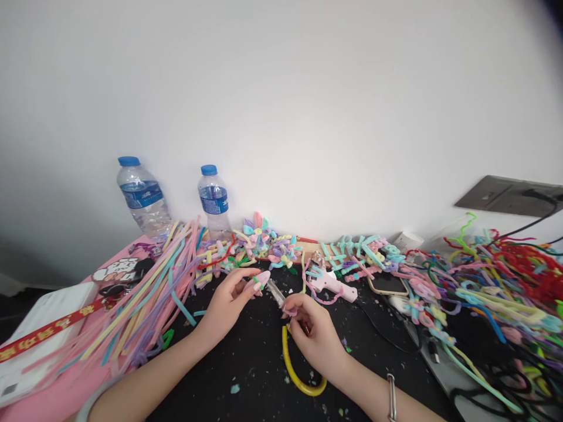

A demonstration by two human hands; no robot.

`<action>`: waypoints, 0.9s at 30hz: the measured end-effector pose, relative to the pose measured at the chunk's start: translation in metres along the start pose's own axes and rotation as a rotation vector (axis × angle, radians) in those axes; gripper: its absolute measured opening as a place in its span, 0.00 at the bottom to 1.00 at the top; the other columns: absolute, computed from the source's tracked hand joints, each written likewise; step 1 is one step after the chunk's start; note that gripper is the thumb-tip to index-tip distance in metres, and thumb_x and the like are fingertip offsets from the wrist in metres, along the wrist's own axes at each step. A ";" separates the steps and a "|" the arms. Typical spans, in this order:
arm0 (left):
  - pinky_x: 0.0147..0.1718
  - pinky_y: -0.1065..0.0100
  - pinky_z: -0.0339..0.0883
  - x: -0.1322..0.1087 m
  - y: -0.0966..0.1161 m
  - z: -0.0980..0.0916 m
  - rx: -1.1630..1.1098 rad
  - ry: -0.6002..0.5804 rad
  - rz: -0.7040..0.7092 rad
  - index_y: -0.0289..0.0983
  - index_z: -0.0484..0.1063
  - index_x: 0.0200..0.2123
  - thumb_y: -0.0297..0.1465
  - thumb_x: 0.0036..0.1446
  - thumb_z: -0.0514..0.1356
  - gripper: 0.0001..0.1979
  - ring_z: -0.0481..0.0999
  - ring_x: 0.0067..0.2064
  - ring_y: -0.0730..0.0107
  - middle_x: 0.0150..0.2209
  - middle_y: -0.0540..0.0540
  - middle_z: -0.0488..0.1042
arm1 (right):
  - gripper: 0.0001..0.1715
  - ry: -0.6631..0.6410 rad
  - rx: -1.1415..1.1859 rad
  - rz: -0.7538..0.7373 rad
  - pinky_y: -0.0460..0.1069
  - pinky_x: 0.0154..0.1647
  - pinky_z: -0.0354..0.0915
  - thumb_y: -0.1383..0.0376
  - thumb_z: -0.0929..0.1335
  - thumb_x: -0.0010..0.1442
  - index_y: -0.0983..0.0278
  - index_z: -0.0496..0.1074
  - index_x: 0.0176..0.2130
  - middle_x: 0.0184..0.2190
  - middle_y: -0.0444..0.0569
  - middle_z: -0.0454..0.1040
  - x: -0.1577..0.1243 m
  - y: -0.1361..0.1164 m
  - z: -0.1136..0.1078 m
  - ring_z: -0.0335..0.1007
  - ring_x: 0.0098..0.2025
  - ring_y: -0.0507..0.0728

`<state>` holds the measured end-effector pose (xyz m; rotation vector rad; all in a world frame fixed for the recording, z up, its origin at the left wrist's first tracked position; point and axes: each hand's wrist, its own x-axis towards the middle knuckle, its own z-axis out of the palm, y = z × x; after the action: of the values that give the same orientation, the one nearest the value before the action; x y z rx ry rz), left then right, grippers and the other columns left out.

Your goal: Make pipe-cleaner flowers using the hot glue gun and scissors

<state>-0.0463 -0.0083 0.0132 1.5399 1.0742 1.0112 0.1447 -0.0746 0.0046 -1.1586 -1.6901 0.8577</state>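
Note:
My left hand (235,293) pinches a small lilac fuzzy pipe-cleaner piece (263,278) with a bit of green at its base. Facing it, my right hand (310,325) is closed around a pair of scissors (277,294). Their silver blades point up and left, close to the lilac piece; whether they touch it I cannot tell. A big yellow handle loop (303,387) hangs below my fingers, over the black work surface. Part of the scissors is hidden by the right hand.
A pale pink glue gun (329,283) and a phone (387,285) lie behind the right hand. Pipe-cleaner strips (176,264) spread at left, with a tangled heap (519,281) at right. Two water bottles (143,196) (213,199) stand against the wall. A black cable (387,340) crosses the surface.

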 end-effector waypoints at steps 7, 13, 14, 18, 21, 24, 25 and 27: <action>0.41 0.65 0.69 -0.003 0.001 0.002 -0.027 -0.045 -0.043 0.37 0.68 0.43 0.33 0.52 0.59 0.14 0.75 0.40 0.64 0.42 0.45 0.74 | 0.09 0.027 0.068 0.028 0.47 0.34 0.64 0.75 0.63 0.55 0.61 0.65 0.33 0.35 0.46 0.70 0.000 0.001 0.001 0.68 0.35 0.53; 0.40 0.67 0.69 -0.006 -0.003 0.005 0.007 -0.084 0.017 0.37 0.71 0.39 0.32 0.53 0.60 0.10 0.75 0.41 0.64 0.40 0.46 0.74 | 0.07 0.081 0.151 0.026 0.45 0.28 0.62 0.72 0.65 0.57 0.62 0.66 0.29 0.33 0.46 0.69 0.000 -0.001 0.000 0.67 0.29 0.51; 0.40 0.68 0.69 -0.006 -0.003 0.005 -0.001 -0.093 0.010 0.37 0.71 0.39 0.32 0.53 0.60 0.10 0.75 0.41 0.64 0.40 0.46 0.75 | 0.07 0.104 0.124 0.015 0.46 0.29 0.62 0.72 0.65 0.56 0.62 0.66 0.28 0.32 0.45 0.69 0.001 -0.002 -0.001 0.67 0.31 0.52; 0.39 0.68 0.70 -0.011 -0.003 0.007 -0.037 -0.121 0.013 0.37 0.70 0.41 0.31 0.53 0.60 0.11 0.76 0.40 0.64 0.40 0.45 0.75 | 0.05 0.163 0.071 0.038 0.47 0.30 0.62 0.71 0.66 0.56 0.62 0.68 0.29 0.29 0.45 0.69 0.006 -0.005 -0.004 0.66 0.32 0.54; 0.39 0.68 0.71 -0.014 -0.002 0.009 -0.034 -0.140 0.056 0.38 0.71 0.41 0.30 0.53 0.60 0.10 0.76 0.40 0.64 0.41 0.45 0.75 | 0.05 0.169 0.089 0.050 0.47 0.28 0.63 0.71 0.66 0.56 0.61 0.70 0.32 0.29 0.45 0.70 0.008 -0.006 -0.005 0.66 0.28 0.53; 0.38 0.69 0.71 -0.015 -0.002 0.012 -0.025 -0.159 0.081 0.38 0.72 0.40 0.29 0.53 0.60 0.10 0.76 0.40 0.64 0.40 0.45 0.75 | 0.08 0.148 0.066 -0.020 0.48 0.29 0.65 0.71 0.65 0.58 0.59 0.72 0.35 0.33 0.47 0.71 0.011 -0.010 -0.007 0.68 0.31 0.54; 0.38 0.69 0.71 -0.015 -0.003 0.013 -0.032 -0.166 0.079 0.38 0.72 0.40 0.29 0.53 0.60 0.10 0.76 0.40 0.64 0.40 0.45 0.75 | 0.09 0.146 0.038 -0.048 0.48 0.30 0.65 0.72 0.65 0.58 0.58 0.72 0.35 0.34 0.47 0.71 0.012 -0.012 -0.007 0.69 0.33 0.55; 0.37 0.70 0.71 -0.015 -0.003 0.014 -0.052 -0.178 0.064 0.38 0.71 0.41 0.30 0.53 0.61 0.11 0.77 0.39 0.65 0.40 0.45 0.74 | 0.10 0.151 -0.022 -0.086 0.48 0.30 0.65 0.72 0.65 0.58 0.58 0.72 0.35 0.33 0.48 0.71 0.013 -0.015 -0.008 0.69 0.34 0.55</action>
<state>-0.0373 -0.0255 0.0058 1.5979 0.8732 0.9188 0.1455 -0.0667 0.0244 -1.1283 -1.6160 0.6830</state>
